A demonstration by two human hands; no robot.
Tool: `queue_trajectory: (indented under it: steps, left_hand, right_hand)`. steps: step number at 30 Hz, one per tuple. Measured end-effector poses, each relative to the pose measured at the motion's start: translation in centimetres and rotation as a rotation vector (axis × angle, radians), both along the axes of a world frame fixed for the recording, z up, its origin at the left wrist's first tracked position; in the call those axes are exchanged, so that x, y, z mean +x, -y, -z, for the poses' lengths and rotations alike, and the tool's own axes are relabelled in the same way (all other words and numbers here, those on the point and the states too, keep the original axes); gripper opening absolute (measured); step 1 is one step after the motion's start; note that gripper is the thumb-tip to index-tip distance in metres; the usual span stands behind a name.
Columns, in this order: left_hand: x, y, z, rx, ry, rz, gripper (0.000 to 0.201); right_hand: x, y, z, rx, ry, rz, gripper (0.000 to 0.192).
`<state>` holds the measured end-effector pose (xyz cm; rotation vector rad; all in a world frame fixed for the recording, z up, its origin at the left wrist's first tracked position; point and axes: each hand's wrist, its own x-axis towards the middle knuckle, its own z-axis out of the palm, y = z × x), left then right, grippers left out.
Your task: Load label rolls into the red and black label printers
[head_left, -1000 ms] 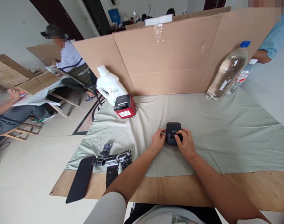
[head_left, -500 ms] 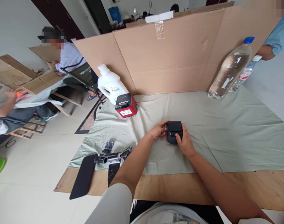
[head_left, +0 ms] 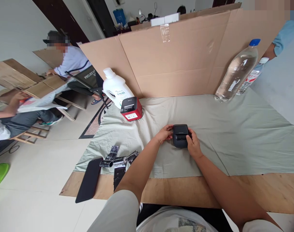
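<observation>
A small black portable printer (head_left: pixel 180 131) is between my two hands on the grey-green cloth (head_left: pixel 234 138). My left hand (head_left: pixel 165 133) grips its left side, with fingertips against the edge. My right hand (head_left: pixel 194 143) holds the right side, the thumb lying on the front near the right corner. The fingers beneath the right edge are partly hidden. To the left of my forearm lie several black-and-white printed rolls (head_left: pixel 120 162), one with a strip unrolled toward the table's front edge.
A red-and-black printer (head_left: pixel 132 109) stands by a white jug (head_left: pixel 116 88) at the back left. A dark flat tablet-like slab (head_left: pixel 89 180) overhangs the front left edge. Behind rises a cardboard screen (head_left: pixel 176 64); a large water bottle (head_left: pixel 237 72) and a smaller bottle (head_left: pixel 252 77) stand right.
My right thumb has slid from the middle of the printer's front toward its right edge. Both hands stay at the printer, which has barely moved. The view has shifted slightly.
</observation>
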<state>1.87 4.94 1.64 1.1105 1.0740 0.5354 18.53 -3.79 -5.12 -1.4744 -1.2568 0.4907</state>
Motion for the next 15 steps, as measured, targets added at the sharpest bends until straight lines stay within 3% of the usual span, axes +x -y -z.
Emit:
queue_trajectory:
  steps: [4, 9, 12, 15]
  left_hand:
    - [-0.3, 0.5, 0.0, 0.015, 0.044, 0.028, 0.062]
    - [-0.3, 1.1, -0.4, 0.1, 0.048, 0.059, 0.084]
    - [0.3, 1.0, -0.8, 0.094, -0.055, 0.037, 0.07]
    - [1.4, 0.6, -1.3, 0.186, -0.329, -0.067, 0.047]
  right_hand:
    - [0.1, -0.1, 0.0, 0.001, -0.113, 0.0, 0.05]
    - [0.3, -0.1, -0.3, 0.022, -0.081, -0.022, 0.047]
    - [0.4, -0.1, -0.5, 0.046, 0.005, -0.042, 0.052]
    - [0.3, -0.1, -0.3, 0.051, 0.039, -0.027, 0.053]
